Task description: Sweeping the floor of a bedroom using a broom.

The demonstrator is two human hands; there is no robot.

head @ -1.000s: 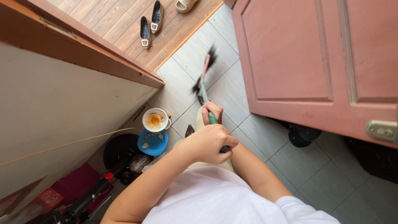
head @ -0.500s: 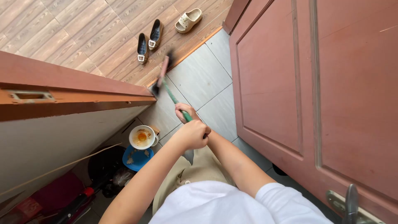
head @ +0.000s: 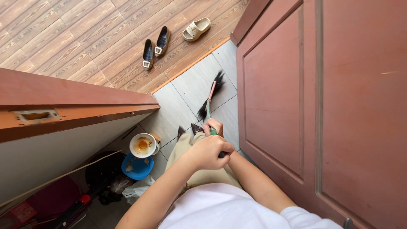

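Both hands grip one broom (head: 210,98). The left hand (head: 207,152) is clenched round the top of the green handle, nearest the body; the right hand (head: 213,126) is just beyond it, lower on the handle, fingers (head: 216,123) wrapped round the stick. The dark bristles are well beyond the right fingers, resting on the grey tile floor (head: 199,78), close to the brown strip where the wooden floor (head: 85,38) begins.

To sweep well here, I think short strokes are best, w/ the bristles kept flat on the tile and the handle kept low, bc the passage is narrow. The lower hand steers, the upper one only pivots.

Around: to the right of the fingers stands a big reddish door (head: 322,97), very near, so a wide swing could knock it. To the left is another door's edge (head: 76,110) w/ a metal plate. Left of the left fingers and lower, on the floor, is a white bowl (head: 143,145) w/ yellow leftovers, touching a blue bowl (head: 137,166); beside these a dark bin and a plastic bag, approx. in the corner. Far beyond the bristles lie black flat shoes (head: 154,46) and a beige sandal (head: 196,28) on the wood. The bowls and shoes are what the broom could hit.
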